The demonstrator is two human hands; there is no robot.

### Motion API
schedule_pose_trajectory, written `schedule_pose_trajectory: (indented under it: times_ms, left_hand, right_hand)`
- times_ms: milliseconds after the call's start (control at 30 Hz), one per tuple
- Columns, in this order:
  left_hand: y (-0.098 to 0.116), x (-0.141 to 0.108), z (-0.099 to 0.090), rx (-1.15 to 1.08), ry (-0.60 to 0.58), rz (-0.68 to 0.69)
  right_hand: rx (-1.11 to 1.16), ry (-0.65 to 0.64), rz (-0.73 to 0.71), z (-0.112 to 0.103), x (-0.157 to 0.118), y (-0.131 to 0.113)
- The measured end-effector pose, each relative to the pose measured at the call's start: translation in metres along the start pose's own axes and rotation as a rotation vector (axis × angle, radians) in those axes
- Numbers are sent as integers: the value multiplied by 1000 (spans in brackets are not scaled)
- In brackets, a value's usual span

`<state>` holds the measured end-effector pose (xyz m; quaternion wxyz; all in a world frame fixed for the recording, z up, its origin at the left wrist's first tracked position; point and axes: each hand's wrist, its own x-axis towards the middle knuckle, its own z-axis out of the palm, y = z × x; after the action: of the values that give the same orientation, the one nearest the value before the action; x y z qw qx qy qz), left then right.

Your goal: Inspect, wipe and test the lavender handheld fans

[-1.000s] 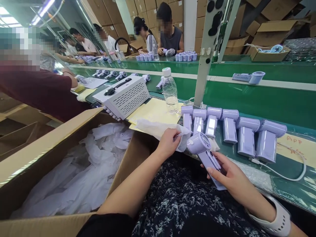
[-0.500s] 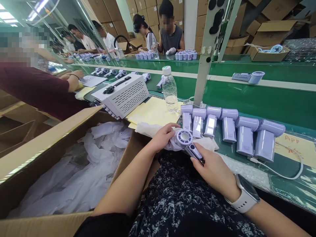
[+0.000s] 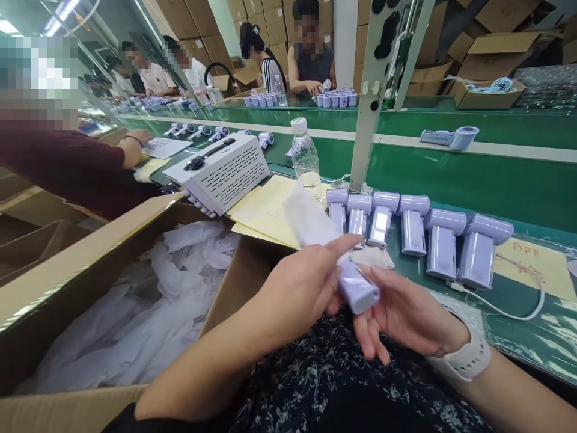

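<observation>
A purple handheld fan (image 3: 359, 290), its handle end toward me, is between my two hands above my lap. My left hand (image 3: 301, 288) grips its upper part together with a thin white wrapping sheet (image 3: 309, 218) that sticks up behind the fingers; the fan's head is hidden there. Against the handle's right side rests my right hand (image 3: 403, 310), palm up, with its fingers apart. Several purple fans stand in a row on the bench beyond, the nearest one (image 3: 478, 255) at the right. Another white sheet (image 3: 374, 258) lies in front of the row.
An open carton (image 3: 97, 394) with crumpled white wrapping (image 3: 135, 325) is at the left. Behind are a grey metal box (image 3: 225, 171), yellow papers (image 3: 261, 207), a plastic bottle (image 3: 305, 153), an upright post (image 3: 366, 120) and a white cable (image 3: 518, 314). People sit across the green line (image 3: 428, 168).
The fan has turned, so its handle end now faces me. My left hand has moved right onto it, lifting the white sheet. My right hand has loosened and turned palm up.
</observation>
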<state>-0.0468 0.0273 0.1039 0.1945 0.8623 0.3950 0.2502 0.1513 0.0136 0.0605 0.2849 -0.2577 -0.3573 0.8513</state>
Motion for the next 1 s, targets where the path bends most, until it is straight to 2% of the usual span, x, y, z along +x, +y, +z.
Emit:
schedule_pose_trajectory:
  times_ms: [67, 133, 200, 233, 300, 367, 467, 567, 733, 867, 933, 1000]
  left_hand:
    - [-1, -1, -13, -238, 61, -92]
    - [-3, -1, -26, -370, 201, -127]
    - [-11, -2, -34, -368, 370, -146]
    - [-17, -3, -37, -326, 423, -165]
    - [-37, -9, -36, -206, 438, -242]
    - [-64, -19, -29, -76, 353, -373]
    - [-106, -40, -12, 126, 204, -573]
    - [-138, -63, 6, 179, 63, -634]
    - [-163, -92, 29, 245, -171, -727]
    - [-174, -103, 50, 298, -425, -824]
    - [-178, -103, 61, 320, -516, -860]
    - [-179, -102, 68, 332, -556, -871]
  right_hand:
    - [-151, -53, -16, 6, -2, 0]
    - [-475, 49, -81, 13, -2, 5]
    - [-747, 144, -194, 17, -4, 10]
    - [-808, 148, -252, 18, -6, 13]
    - [-801, 101, -337, 17, -11, 16]
    - [-761, 98, -357, 11, -19, 18]
    - [-734, 199, -298, -2, -29, 21]
    - [-706, 258, -249, -14, -36, 25]
    - [-703, 302, -249, -21, -36, 30]
    - [-786, 339, -289, -23, -36, 27]
    - [-864, 465, -350, -33, -44, 20]
    - [-895, 749, -461, -51, -58, 11]
